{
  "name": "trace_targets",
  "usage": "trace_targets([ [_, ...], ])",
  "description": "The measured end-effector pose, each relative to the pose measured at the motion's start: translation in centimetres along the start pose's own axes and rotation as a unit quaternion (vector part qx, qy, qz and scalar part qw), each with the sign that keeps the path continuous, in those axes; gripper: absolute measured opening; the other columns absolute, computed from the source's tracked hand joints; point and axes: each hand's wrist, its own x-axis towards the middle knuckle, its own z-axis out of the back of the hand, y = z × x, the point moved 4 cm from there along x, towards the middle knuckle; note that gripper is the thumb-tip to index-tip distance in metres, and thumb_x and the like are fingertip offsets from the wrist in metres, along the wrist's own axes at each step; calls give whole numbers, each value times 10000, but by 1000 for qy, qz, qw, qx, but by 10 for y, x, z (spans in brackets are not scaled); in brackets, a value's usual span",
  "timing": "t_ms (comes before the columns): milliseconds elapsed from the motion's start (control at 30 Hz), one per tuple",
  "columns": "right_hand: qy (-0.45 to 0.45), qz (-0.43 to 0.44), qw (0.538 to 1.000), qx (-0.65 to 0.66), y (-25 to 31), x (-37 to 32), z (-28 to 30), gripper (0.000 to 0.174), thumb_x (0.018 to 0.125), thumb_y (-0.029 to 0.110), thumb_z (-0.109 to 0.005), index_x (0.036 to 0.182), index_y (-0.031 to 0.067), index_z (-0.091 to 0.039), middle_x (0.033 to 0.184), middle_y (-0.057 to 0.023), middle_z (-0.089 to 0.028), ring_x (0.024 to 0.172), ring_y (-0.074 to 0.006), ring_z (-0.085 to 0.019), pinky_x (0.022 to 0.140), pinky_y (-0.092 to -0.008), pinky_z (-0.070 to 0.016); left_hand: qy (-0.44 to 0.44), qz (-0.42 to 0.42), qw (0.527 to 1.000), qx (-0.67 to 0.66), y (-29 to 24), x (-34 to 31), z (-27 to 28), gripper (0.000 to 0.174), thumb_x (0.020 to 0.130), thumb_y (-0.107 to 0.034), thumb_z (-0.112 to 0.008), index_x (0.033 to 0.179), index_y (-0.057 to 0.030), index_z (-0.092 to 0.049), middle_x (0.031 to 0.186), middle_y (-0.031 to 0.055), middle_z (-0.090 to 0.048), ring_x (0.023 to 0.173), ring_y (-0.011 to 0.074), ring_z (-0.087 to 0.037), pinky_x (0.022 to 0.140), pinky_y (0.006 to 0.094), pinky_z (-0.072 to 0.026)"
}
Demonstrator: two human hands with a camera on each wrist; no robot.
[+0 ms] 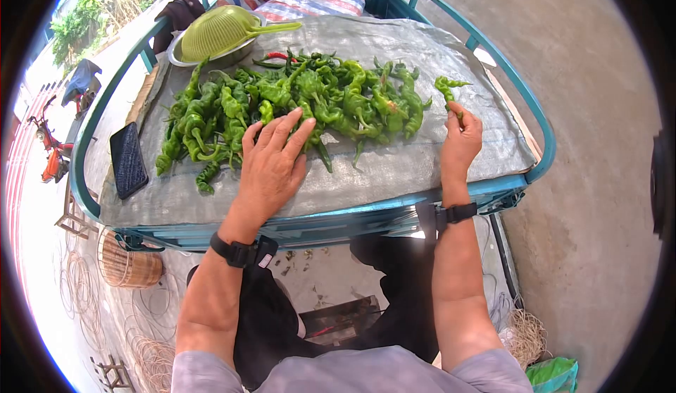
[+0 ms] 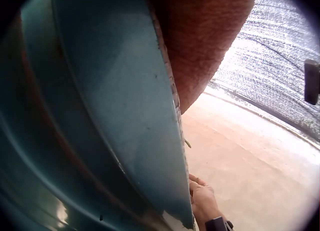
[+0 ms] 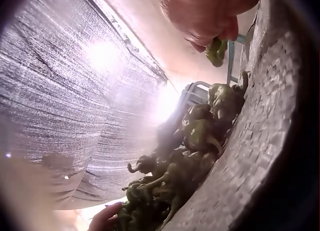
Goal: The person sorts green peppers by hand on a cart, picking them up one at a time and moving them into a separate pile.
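Observation:
A long heap of twisted green peppers [image 1: 282,101] lies on the grey woven sheet. On the heap's near edge rests the left hand [image 1: 274,164], fingers spread and nearly straight. Right of the heap, the right hand [image 1: 461,139] pinches one curled green pepper [image 1: 445,89] between thumb and fingers, just above the sheet. In the right wrist view the right hand [image 3: 210,13] holds that pepper [image 3: 216,52] over the sheet, with the heap [image 3: 175,176] beyond. The left wrist view shows the left hand's skin [image 2: 200,36] close up and the right hand [image 2: 204,200] far off.
A yellow-green strainer [image 1: 222,32] sits on a metal bowl at the back left. A dark phone [image 1: 128,160] lies at the sheet's left edge. The blue cart rail [image 1: 524,97] borders the sheet [image 1: 394,171]. A wicker basket [image 1: 127,260] stands below left.

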Motion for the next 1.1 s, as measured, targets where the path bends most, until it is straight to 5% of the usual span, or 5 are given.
trace_targets([
  [233,52,-244,852,460,-39,7,-26,161,994,-10,-582,1151,-47,-575,1126,-182,-656,1028,-270,-705,874,-338,-641,-2,4,1000,4,-1,0,0,641,802,-68,-699,1422,-136,-552,1497,64,-505,1313,272,-507,1152,459,-286],
  [433,99,-473,708,515,-66,-2,-31,155,1007,4,-545,1155,-39,-533,1108,-187,-657,990,-273,-711,841,-383,-653,-6,8,1000,8,-1,1,-1,595,823,-80,-674,1406,-145,-573,1477,54,-514,1309,239,-505,1144,460,-292],
  [700,211,-291,931,57,-8,-11,-11,338,990,152,-575,1272,-31,-538,1065,-155,-667,791,-178,-705,609,-307,-598,-1,6,1000,8,-1,1,0,647,806,-58,-699,1428,-146,-548,1490,61,-511,1318,266,-507,1155,459,-291],
  [933,77,11,982,-171,-19,-3,-11,345,961,284,-616,1188,24,-629,998,-155,-702,865,-317,-719,771,-438,-548,2,7,1000,5,-2,1,1,642,814,-54,-696,1431,-145,-545,1493,61,-506,1320,268,-504,1157,459,-289],
  [1100,221,-39,925,-306,35,-22,-22,444,954,377,-617,1313,122,-556,1015,-171,-731,956,-399,-703,840,-499,-516,6,9,1000,3,-1,1,0,639,818,-58,-695,1432,-146,-543,1497,59,-501,1321,265,-502,1160,458,-284],
])
